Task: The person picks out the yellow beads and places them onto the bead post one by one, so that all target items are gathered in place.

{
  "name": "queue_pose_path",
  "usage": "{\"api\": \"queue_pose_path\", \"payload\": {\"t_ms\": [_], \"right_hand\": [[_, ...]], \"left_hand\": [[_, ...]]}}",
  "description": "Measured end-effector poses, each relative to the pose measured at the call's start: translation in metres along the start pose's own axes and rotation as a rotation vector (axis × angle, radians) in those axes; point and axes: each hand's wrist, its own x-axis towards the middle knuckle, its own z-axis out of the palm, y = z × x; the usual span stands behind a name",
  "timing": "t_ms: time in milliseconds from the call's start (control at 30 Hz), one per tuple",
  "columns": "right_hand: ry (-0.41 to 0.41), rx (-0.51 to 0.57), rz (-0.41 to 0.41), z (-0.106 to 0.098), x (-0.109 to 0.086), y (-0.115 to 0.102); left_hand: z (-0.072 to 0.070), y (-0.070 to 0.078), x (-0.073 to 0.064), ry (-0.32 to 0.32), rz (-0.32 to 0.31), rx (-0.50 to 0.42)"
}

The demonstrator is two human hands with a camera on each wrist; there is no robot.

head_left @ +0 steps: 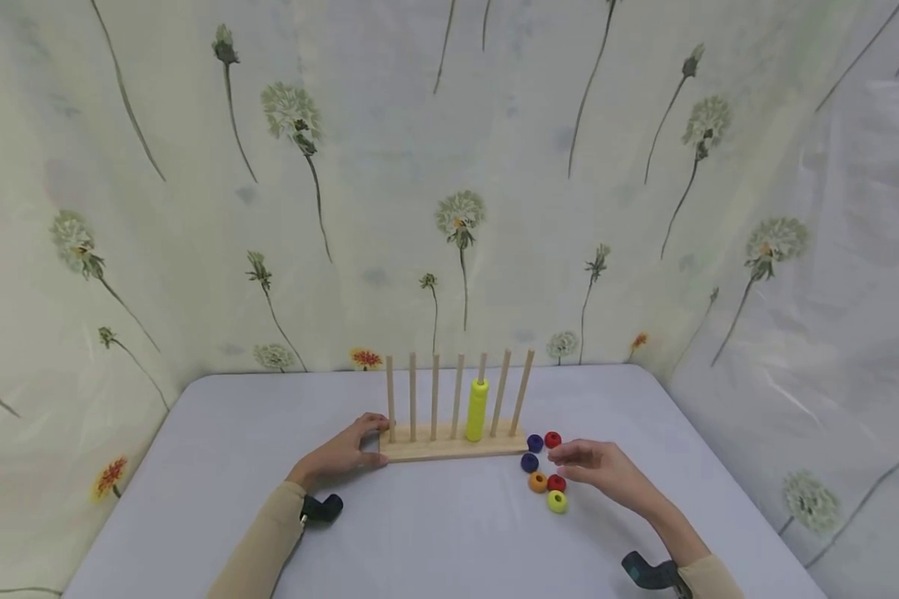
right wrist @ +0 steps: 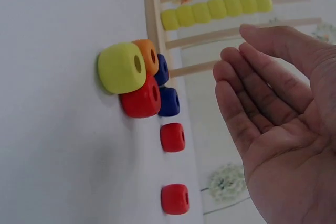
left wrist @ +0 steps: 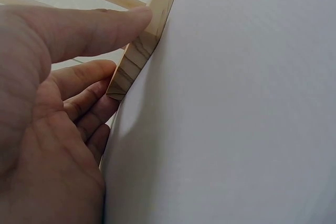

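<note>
A wooden peg rack [head_left: 457, 451] stands upright, with several thin pegs rising from its base. Yellow beads [head_left: 477, 410] are stacked on one peg, right of the middle. At the rack's left end, my left hand [head_left: 342, 451] pinches the base, thumb on the near edge and fingers behind. My right hand [head_left: 603, 474] hovers beside the loose beads, fingers slightly bent and nothing between them. Among those beads are a yellow bead [right wrist: 118, 69], an orange bead [head_left: 538, 482], two blue beads [head_left: 529, 463] and red beads [right wrist: 140, 98]. One red bead [right wrist: 175, 199] lies apart, hidden behind my hand in the head view.
The white table [head_left: 434, 532] stretches out in front of the rack. A curtain [head_left: 374, 166] printed with dandelions hangs behind it and along both sides. Each wrist carries a dark camera mount [head_left: 322, 508].
</note>
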Motion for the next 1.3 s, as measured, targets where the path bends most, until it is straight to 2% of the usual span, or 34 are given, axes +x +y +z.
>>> {"api": "queue_pose_path", "payload": {"t_ms": [233,433,667,900,1000,1300], "right_hand": [[-0.006,0.01,0.052,0.001,-0.006,0.018],[-0.044,0.015,0.048,0.006,-0.009,0.03],[-0.075,0.046,0.05,0.012,-0.008,0.036],[-0.07,0.057,0.095,0.019,-0.008,0.04],[-0.077,0.06,0.087,0.02,-0.009,0.039],[-0.088,-0.031,0.063,0.028,-0.012,0.043]], "left_hand": [[-0.001,0.003,0.0,0.005,-0.005,0.003],[-0.002,0.002,0.001,0.004,-0.01,0.002],[-0.002,0.003,0.0,0.009,-0.022,-0.002],[0.0,0.004,0.0,0.0,-0.006,-0.003],[0.0,0.004,0.0,-0.001,0.0,-0.002],[0.0,0.003,0.0,0.005,-0.003,-0.008]]}}
